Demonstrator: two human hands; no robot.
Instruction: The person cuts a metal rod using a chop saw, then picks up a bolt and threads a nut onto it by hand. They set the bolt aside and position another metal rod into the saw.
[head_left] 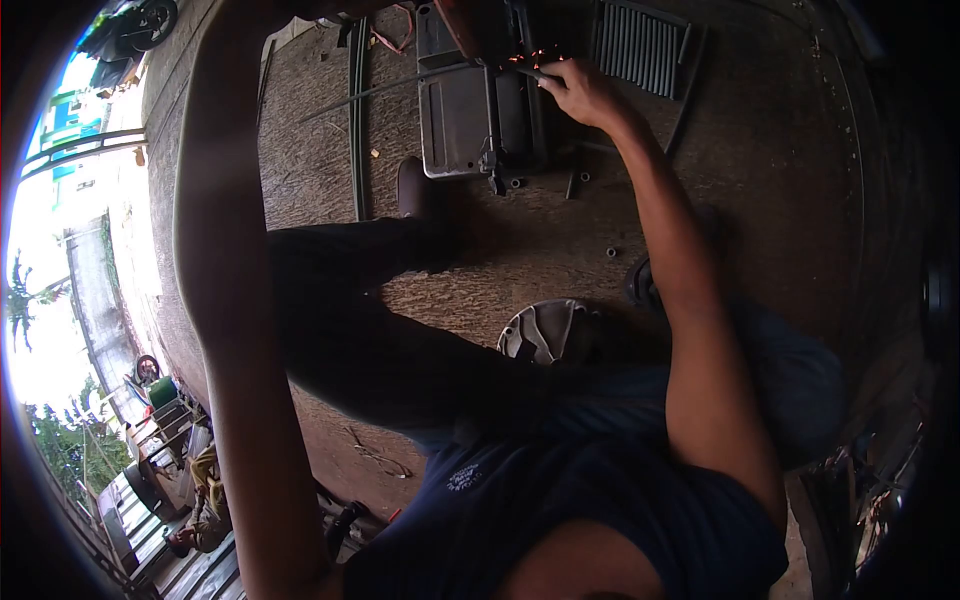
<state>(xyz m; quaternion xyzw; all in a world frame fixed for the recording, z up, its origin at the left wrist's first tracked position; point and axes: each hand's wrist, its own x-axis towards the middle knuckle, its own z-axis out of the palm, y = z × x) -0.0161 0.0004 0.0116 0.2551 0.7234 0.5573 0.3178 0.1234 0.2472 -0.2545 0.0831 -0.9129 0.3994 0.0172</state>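
Note:
My right hand (577, 92) is closed on the end of a thin metal bar (395, 85), fingers pinched beside the cutting point. The bar runs left across a cut-off saw (452, 130) with a grey metal base. Orange sparks (530, 57) fly just above my fingertips, next to the saw's reddish guard (465, 28). My left arm stretches up the left side to the top edge, where my left hand (335, 8) shows only as a dark shape near the saw's top, its fingers hidden.
Long metal bars (360, 120) lie left of the saw, and a slatted metal grille (642, 48) lies to its right. Short cut pieces (571, 185) and small rings (611, 252) dot the floor. A round ribbed metal part (545, 330) sits by my legs. Another person (205, 505) is at the lower left.

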